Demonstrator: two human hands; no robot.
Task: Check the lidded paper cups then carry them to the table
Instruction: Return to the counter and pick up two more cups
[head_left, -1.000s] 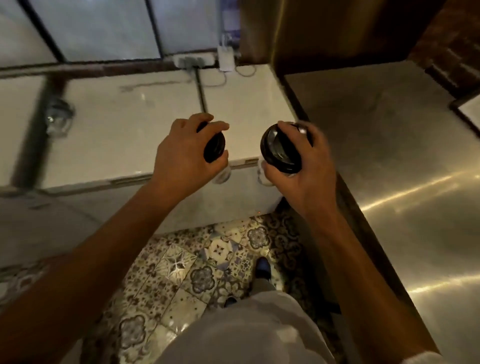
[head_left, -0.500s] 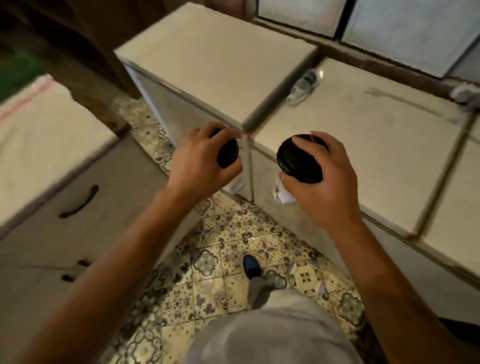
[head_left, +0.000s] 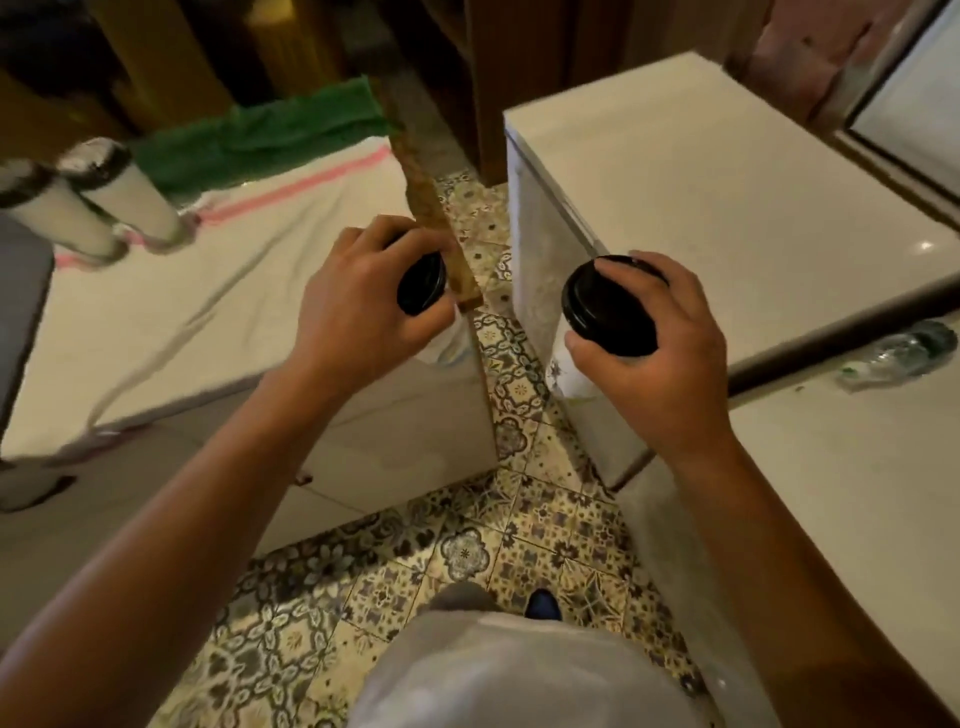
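My left hand (head_left: 358, 306) grips a white paper cup by its black lid (head_left: 422, 283); most of that cup is hidden behind the hand. My right hand (head_left: 660, 353) holds a second white paper cup (head_left: 569, 371) by its black lid (head_left: 605, 309). Both cups hang upright over the patterned floor. At the far left two more lidded white cups (head_left: 130, 195) stand on a table covered with a white cloth (head_left: 218, 291).
A white counter block (head_left: 727, 197) stands to the right, with a plastic bottle (head_left: 898, 353) lying in the gap beside another counter (head_left: 857, 493). A green cloth (head_left: 270, 135) lies at the table's far edge. Patterned tile floor (head_left: 467, 551) runs between them.
The view has swung left: the counters have slid to the right and the cloth-covered table with two cups has come into view. Both hands still hold their cups the same way.
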